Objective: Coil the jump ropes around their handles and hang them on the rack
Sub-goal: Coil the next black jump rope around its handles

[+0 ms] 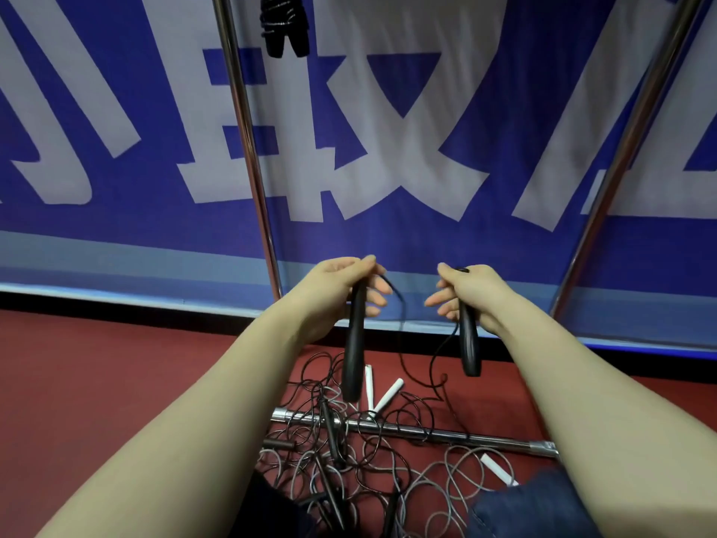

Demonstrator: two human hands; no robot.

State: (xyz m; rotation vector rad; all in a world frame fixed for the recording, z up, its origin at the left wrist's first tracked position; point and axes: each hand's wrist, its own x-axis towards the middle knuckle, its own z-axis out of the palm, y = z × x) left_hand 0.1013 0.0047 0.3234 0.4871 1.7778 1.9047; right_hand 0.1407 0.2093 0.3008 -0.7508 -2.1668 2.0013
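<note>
My left hand (345, 283) grips the top of a black jump-rope handle (355, 351) that hangs downward. A second black handle (468, 339) hangs from the grip of my right hand (465, 291). A thin black rope (403, 343) runs from both handles down to the floor. Below my hands lies a tangled pile of ropes (349, 452) with black and white handles (386, 396). One coiled black rope (285, 23) hangs at the top, beside the rack's left pole (248, 149).
The rack's right pole (628, 149) slants up at the right, and its chrome base bar (426, 431) crosses the red floor (97, 382) under the pile. A blue banner (407, 234) with white characters stands behind. My knees show at the bottom.
</note>
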